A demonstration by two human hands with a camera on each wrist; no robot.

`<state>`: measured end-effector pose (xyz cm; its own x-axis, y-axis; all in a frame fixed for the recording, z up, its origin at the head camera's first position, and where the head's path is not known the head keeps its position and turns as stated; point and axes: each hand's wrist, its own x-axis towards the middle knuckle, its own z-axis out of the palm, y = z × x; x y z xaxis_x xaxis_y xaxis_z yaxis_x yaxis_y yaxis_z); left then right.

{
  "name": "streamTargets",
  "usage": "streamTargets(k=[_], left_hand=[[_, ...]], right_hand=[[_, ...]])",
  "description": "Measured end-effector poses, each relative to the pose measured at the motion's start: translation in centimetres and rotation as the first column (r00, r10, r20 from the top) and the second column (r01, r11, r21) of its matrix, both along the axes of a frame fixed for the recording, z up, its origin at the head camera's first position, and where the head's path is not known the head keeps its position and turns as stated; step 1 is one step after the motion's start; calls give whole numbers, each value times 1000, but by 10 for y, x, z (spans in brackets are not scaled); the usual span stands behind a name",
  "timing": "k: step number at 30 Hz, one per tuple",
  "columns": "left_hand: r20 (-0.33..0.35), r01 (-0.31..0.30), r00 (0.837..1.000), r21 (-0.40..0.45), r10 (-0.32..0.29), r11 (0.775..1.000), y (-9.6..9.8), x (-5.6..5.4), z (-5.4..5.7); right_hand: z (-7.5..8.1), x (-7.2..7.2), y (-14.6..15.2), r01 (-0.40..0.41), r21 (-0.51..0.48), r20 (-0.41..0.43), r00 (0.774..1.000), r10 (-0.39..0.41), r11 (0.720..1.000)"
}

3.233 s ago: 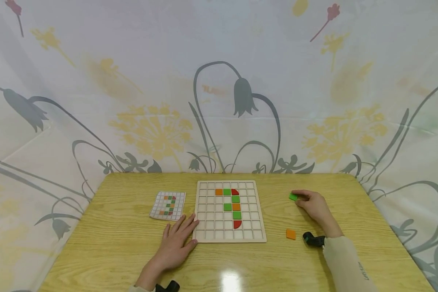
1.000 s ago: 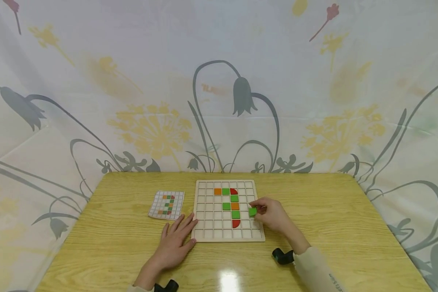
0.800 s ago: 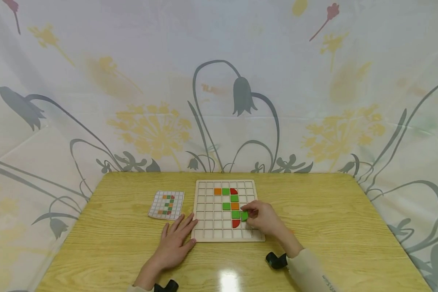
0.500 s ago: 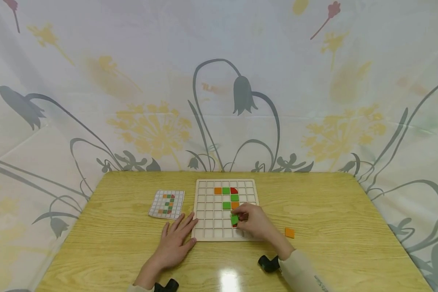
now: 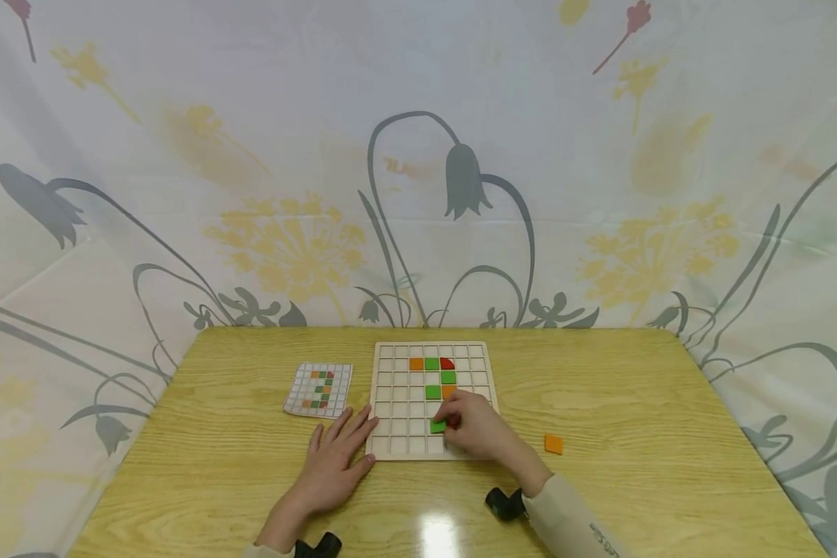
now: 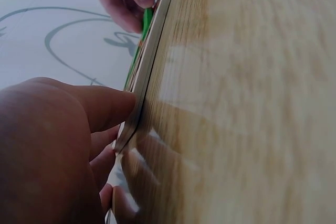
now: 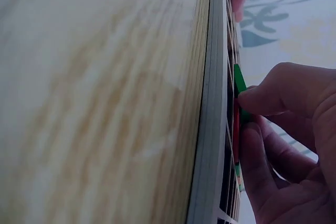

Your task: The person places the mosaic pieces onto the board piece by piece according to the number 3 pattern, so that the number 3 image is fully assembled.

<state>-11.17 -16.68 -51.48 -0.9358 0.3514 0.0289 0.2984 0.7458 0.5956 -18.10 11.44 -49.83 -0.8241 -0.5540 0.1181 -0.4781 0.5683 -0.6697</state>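
My right hand pinches a green square tile between thumb and fingers, low over the wooden grid board. In the right wrist view that green tile stands tilted at the board's surface, beside a red piece. Orange, green and red tiles lie in the board's cells; the hand covers some of them. My left hand lies with fingers spread, fingertips at the board's left edge. The left wrist view shows its thumb against the board's side.
A paper card printed with a coloured grid pattern lies left of the board. One loose orange tile is on the wooden table to the right. A flower-patterned curtain rises behind the table.
My right hand picked up the green tile at the table's right and carried it left over the board, to left of the lowest red piece. My left hand stayed in place.
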Motion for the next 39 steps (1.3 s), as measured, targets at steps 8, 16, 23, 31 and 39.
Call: streamTargets(k=[8,16,23,31,39], left_hand=[[-6,2,1000,-3,-2,1000,0,0,-1],[0,-1,1000,1,1,1000,-1,0,-1],[2,5,1000,0,-5,1000,-1,-1,-1],[-6,3,1000,-4,-3,1000,0,0,-1],[-10,0,1000,-1,0,1000,0,0,-1]], right_hand=[[-1,-1,-1,-2,10,28,1000,2,1000],[-3,-3,-1,-25,-13,24,999,25,1000],[-4,-3,0,-24,-11,21,999,24,1000],[-4,-1,1,-16,-18,49,999,17,1000],[-4,-1,1,-28,-34,54,998,29,999]])
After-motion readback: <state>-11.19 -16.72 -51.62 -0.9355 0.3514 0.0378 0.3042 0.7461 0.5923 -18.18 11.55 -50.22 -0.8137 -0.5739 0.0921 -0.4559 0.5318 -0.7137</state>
